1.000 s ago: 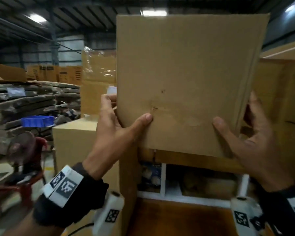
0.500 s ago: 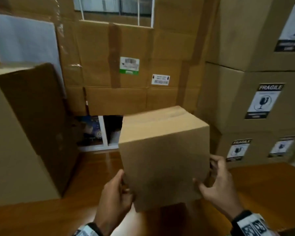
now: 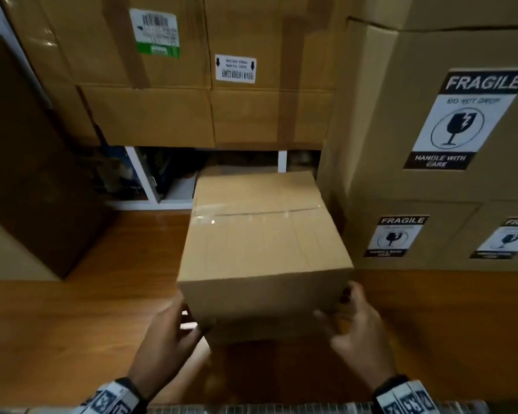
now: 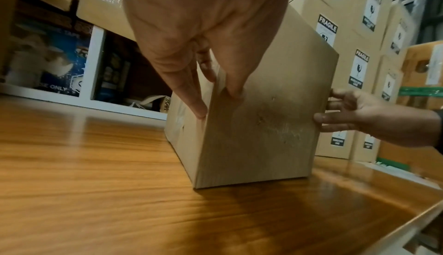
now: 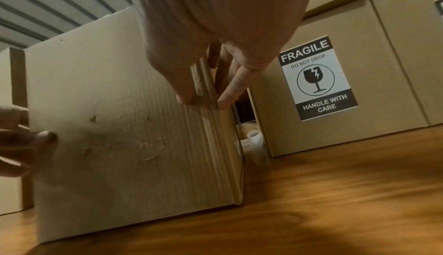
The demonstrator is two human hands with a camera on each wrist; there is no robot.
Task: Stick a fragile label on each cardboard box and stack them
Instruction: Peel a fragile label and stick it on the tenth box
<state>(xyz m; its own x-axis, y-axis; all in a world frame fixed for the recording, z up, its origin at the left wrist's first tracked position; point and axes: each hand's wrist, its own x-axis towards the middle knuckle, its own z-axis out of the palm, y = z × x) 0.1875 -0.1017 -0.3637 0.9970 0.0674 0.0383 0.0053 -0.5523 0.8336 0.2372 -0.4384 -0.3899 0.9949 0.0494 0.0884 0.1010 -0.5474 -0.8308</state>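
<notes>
A plain taped cardboard box (image 3: 263, 240) with no label on its visible faces stands on the wooden table (image 3: 72, 339). My left hand (image 3: 168, 333) grips its near left corner, thumb on the front face and fingers on the side (image 4: 199, 105). My right hand (image 3: 356, 324) grips the near right corner the same way, and its fingertips (image 5: 184, 98) show in the right wrist view. The box's front face (image 5: 120, 126) is scuffed. Right of it rises a stack of boxes with fragile labels (image 3: 467, 121).
Big taped cartons (image 3: 168, 115) with a barcode sticker (image 3: 157, 32) fill the back, over a white shelf (image 3: 150, 180). A tall dark box (image 3: 27, 159) stands on the table at the left. The table's near right edge (image 4: 407, 219) shows in the left wrist view.
The box has come down from head height to the table, and my view has swung from the warehouse to the stacked labelled boxes. Both hands stay on its near corners.
</notes>
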